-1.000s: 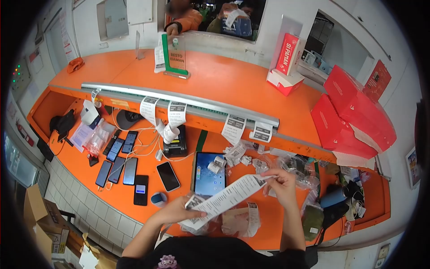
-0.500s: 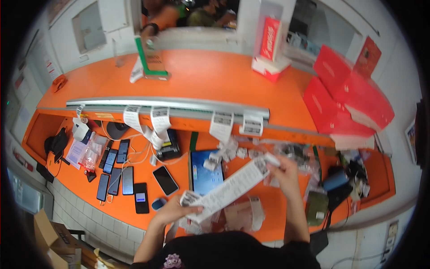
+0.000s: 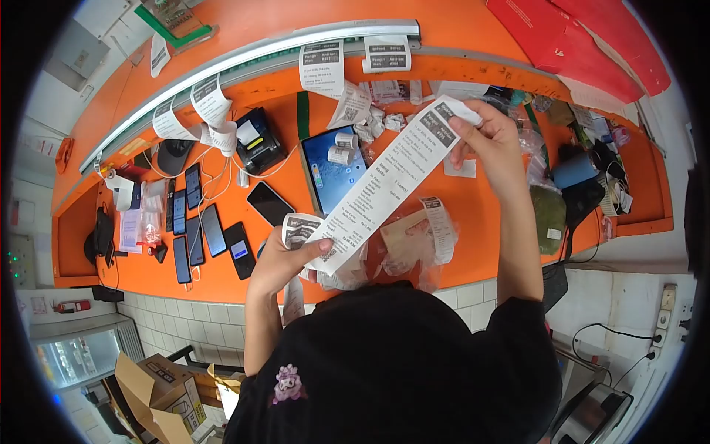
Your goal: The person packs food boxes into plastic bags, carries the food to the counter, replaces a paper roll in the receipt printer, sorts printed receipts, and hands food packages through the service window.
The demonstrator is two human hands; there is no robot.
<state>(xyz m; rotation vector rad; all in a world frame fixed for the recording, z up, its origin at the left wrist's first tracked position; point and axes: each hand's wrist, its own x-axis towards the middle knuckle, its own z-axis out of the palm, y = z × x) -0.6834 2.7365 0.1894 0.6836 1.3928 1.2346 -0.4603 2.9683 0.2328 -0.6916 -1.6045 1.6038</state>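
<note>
A long printed paper receipt (image 3: 392,185) is stretched slantwise between my two hands above the orange desk. My left hand (image 3: 279,263) pinches its lower end, thumb on top, where a curled receipt end also shows. At the upper right, my right hand (image 3: 488,140) grips the other end between thumb and fingers. Beneath the receipt lies a tablet (image 3: 322,166) with a lit screen and small curled slips on it. Clear plastic bags with papers (image 3: 407,240) lie on the desk close to my body.
Several phones (image 3: 214,229) and a black phone (image 3: 270,203) lie at left, with white cables. A black receipt printer (image 3: 259,144) stands behind them. Receipts (image 3: 322,63) hang from the metal rail (image 3: 251,63). Red boxes (image 3: 569,44) sit on the upper shelf; an open cardboard box (image 3: 159,392) stands lower left.
The view has tilted down and closer to the desk, so the window behind the counter is out of sight. Both hands still hold the receipt stretched between them.
</note>
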